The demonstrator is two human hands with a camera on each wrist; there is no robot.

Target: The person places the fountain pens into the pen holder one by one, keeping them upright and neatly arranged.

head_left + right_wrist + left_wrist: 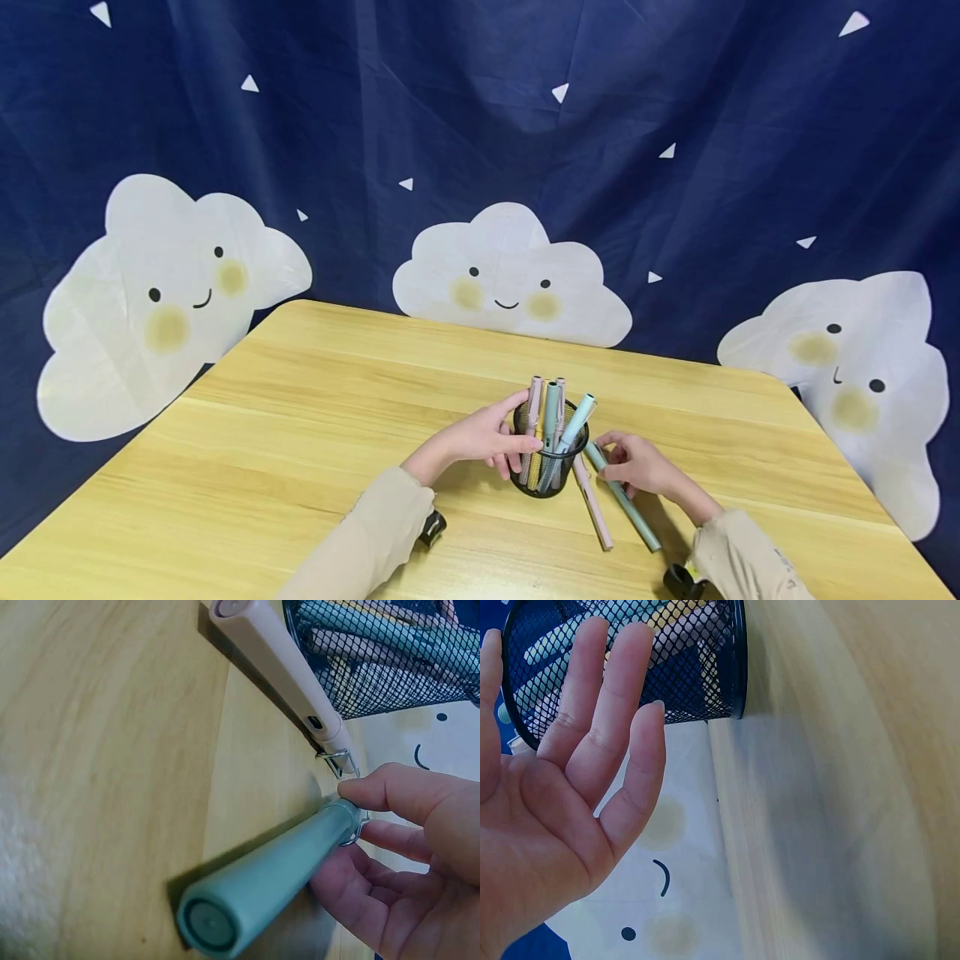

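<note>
A black mesh pen cup (542, 492) stands upright on the table, holding several pens in lilac, yellow, teal and light blue. My left hand (480, 435) holds the cup from its left side, thumb and fingers spread about the rim and wall; in the left wrist view its fingertips (634, 637) lie against the mesh. To the right of the cup, my right hand (637, 467) pinches a green capped pen (270, 877) near its far, clip end. That pen lies along the tabletop or just above it; I cannot tell which. Beside it lies a pale pink pen (594, 508).
The wooden table (262, 450) has a light grain and rounded far corners. Behind it hangs a dark blue curtain (480, 108) with white triangles and smiling clouds. Black bands (681, 582) sit at both wrists by the beige sleeves.
</note>
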